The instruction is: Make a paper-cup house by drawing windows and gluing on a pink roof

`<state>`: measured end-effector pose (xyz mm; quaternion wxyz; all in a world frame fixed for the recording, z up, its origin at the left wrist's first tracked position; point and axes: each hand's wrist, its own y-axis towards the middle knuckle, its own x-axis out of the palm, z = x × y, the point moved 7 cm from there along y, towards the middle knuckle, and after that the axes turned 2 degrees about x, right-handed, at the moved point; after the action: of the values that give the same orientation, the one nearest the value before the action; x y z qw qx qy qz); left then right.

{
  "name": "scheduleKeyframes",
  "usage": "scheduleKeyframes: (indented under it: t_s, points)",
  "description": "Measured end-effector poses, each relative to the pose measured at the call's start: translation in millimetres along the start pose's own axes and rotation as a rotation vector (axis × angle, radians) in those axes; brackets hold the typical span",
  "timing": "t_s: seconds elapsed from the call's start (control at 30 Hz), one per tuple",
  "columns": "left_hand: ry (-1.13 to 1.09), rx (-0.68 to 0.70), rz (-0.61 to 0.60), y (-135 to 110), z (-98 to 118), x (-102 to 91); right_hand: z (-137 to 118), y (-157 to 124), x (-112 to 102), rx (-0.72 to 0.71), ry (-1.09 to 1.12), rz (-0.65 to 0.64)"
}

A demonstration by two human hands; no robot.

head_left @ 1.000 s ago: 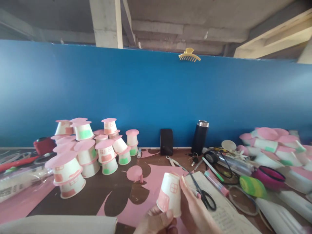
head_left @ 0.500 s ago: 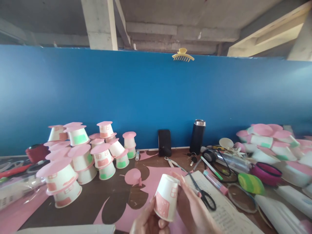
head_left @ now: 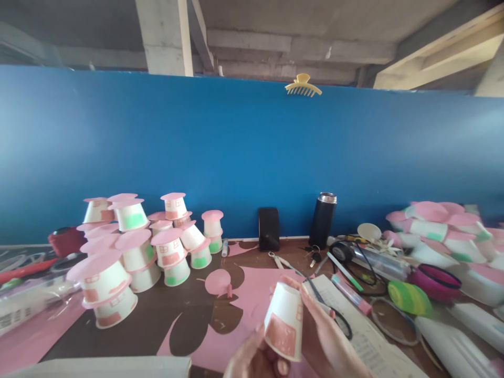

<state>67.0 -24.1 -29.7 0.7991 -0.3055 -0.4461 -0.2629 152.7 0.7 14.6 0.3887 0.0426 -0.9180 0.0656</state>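
Note:
A white paper cup [head_left: 289,304], turned upside down and slightly tilted, is held above the pink paper at the front. A pinkish-red patch and a small window drawing show on its side. My left hand [head_left: 255,354] grips it low on the left, with fingertips curled under the rim. My right hand [head_left: 321,331] is wrapped around its right side and back, hiding that part. A cut pink sheet [head_left: 252,289] lies beneath, with a loose pink paper disc [head_left: 218,282] beside it. Black-handled scissors [head_left: 342,321] are partly hidden behind my right hand.
Stacked cups with pink tops [head_left: 134,257] stand at the left, and more cups [head_left: 437,236] are piled at the right. A phone [head_left: 269,229] and a black bottle [head_left: 323,223] stand by the blue partition [head_left: 236,142]. Printed paper [head_left: 366,336] and pens [head_left: 350,294] lie to the right.
Both hands and the cup have shifted slightly right in view, and the cup has turned a little, so the patch faces me more and the window less. The whole view has also shifted slightly.

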Motion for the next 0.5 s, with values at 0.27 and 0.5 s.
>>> scheduleKeyframes:
  t_s: [0.27,0.5]
  points:
    - [-0.234,0.248,0.15,2,12,-7.9,-10,-10,-7,-0.142,-0.337,0.129]
    - [-0.16,0.133,0.277,-2,23,-25.1,-63,-38,-9,-0.655,-1.0,0.389]
